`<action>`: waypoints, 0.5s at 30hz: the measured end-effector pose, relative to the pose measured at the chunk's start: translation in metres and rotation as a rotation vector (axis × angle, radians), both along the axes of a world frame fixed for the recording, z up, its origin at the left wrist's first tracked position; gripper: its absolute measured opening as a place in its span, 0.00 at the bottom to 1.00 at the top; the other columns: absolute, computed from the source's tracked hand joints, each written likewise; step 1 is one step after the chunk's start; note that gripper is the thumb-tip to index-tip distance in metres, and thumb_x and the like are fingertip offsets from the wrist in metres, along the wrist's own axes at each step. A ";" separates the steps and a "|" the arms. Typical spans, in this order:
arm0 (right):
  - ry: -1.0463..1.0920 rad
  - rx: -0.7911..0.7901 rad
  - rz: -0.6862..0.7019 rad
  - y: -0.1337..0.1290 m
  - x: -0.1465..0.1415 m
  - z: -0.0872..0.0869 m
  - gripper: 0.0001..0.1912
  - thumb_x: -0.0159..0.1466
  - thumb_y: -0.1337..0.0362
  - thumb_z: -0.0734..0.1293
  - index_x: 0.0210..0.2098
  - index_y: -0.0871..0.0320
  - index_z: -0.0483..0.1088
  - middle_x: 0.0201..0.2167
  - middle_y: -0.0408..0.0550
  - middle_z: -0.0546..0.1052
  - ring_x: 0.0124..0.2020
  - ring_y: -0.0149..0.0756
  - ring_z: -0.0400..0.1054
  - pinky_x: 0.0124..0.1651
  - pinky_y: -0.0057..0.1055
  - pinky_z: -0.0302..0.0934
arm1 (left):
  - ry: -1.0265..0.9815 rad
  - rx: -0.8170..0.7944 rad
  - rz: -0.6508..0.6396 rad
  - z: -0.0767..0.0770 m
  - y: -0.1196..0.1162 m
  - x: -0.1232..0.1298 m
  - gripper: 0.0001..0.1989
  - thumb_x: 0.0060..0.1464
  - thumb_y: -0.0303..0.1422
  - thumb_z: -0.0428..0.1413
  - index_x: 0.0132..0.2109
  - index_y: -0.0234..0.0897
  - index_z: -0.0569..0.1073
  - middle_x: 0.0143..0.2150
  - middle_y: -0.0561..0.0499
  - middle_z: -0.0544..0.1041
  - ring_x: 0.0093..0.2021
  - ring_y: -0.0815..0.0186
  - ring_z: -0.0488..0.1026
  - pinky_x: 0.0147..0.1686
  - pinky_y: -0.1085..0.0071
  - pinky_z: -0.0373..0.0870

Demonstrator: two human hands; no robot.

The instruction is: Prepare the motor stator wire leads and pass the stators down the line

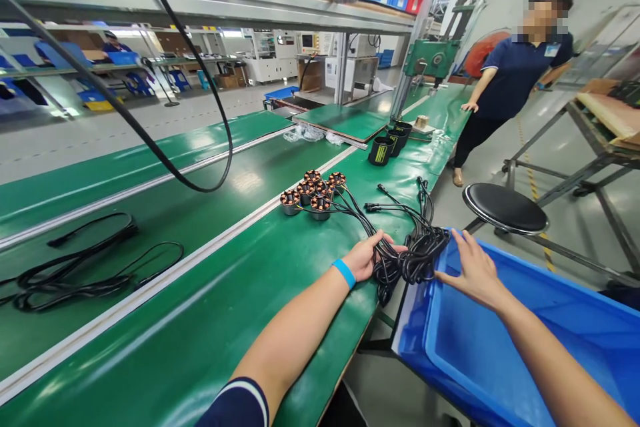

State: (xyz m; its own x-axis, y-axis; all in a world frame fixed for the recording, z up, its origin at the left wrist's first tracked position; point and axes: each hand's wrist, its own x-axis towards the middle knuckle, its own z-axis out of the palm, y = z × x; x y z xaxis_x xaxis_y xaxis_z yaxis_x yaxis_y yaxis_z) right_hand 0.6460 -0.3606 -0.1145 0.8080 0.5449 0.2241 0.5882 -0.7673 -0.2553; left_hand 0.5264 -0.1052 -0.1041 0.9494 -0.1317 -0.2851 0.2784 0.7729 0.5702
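Observation:
Bundled black cables (423, 255) lie at the right edge of the green table (220, 287), partly overhanging the rim of a blue bin (525, 320). My left hand (373, 255) is closed around the left part of the bundle. Beside the bundle's right end, over the bin's rim, my right hand (473, 268) has its fingers apart; its fingertips are close to the cables. Several round motor parts with copper windings (321, 203) stand on the table, with leads running to the bundle. Cable connectors (381, 207) point away from me.
Black cups (381, 151) stand farther along the table. Loose cables (75, 273) lie on the left lane. A black cord (220, 113) hangs at upper left. A round stool (505, 207) is beyond the bin. A person (520, 73) leans on the table's far right side.

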 end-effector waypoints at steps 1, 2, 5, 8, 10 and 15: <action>0.050 0.105 -0.019 0.000 -0.008 -0.010 0.54 0.57 0.42 0.65 0.73 0.64 0.47 0.73 0.69 0.49 0.73 0.64 0.45 0.69 0.62 0.49 | 0.000 0.000 0.001 0.000 0.000 0.000 0.17 0.71 0.44 0.49 0.40 0.35 0.69 0.40 0.41 0.82 0.33 0.61 0.81 0.33 0.69 0.77; 0.096 0.206 -0.032 0.002 -0.016 -0.019 0.52 0.58 0.43 0.63 0.73 0.66 0.47 0.72 0.69 0.51 0.73 0.61 0.47 0.70 0.59 0.50 | -0.001 0.001 0.001 0.000 0.000 -0.001 0.17 0.71 0.44 0.49 0.40 0.35 0.69 0.41 0.41 0.82 0.32 0.61 0.81 0.33 0.70 0.77; 0.155 0.399 -0.102 0.013 -0.033 -0.034 0.48 0.58 0.49 0.61 0.72 0.66 0.48 0.69 0.65 0.59 0.69 0.54 0.55 0.69 0.51 0.54 | -0.001 0.002 0.001 -0.001 0.000 -0.002 0.17 0.69 0.46 0.52 0.40 0.35 0.69 0.41 0.42 0.83 0.31 0.64 0.80 0.33 0.72 0.77; 0.133 0.425 -0.172 0.012 -0.036 -0.037 0.44 0.56 0.51 0.61 0.69 0.62 0.55 0.64 0.62 0.65 0.64 0.54 0.62 0.66 0.52 0.57 | 0.002 -0.003 -0.007 -0.002 0.000 -0.003 0.17 0.70 0.46 0.52 0.40 0.35 0.69 0.41 0.43 0.83 0.32 0.63 0.81 0.32 0.72 0.76; 0.125 0.437 -0.203 0.004 -0.035 -0.037 0.42 0.54 0.51 0.61 0.66 0.61 0.60 0.60 0.60 0.68 0.59 0.53 0.65 0.64 0.51 0.60 | 0.001 -0.012 -0.016 -0.002 0.000 -0.003 0.17 0.72 0.44 0.49 0.39 0.35 0.69 0.41 0.42 0.83 0.32 0.63 0.81 0.31 0.73 0.76; 0.108 0.446 -0.266 -0.013 -0.037 -0.036 0.39 0.51 0.49 0.61 0.60 0.60 0.66 0.55 0.60 0.71 0.54 0.53 0.68 0.59 0.50 0.64 | -0.007 -0.060 -0.096 0.000 0.003 -0.005 0.18 0.72 0.44 0.47 0.39 0.35 0.70 0.41 0.41 0.82 0.33 0.60 0.81 0.30 0.71 0.77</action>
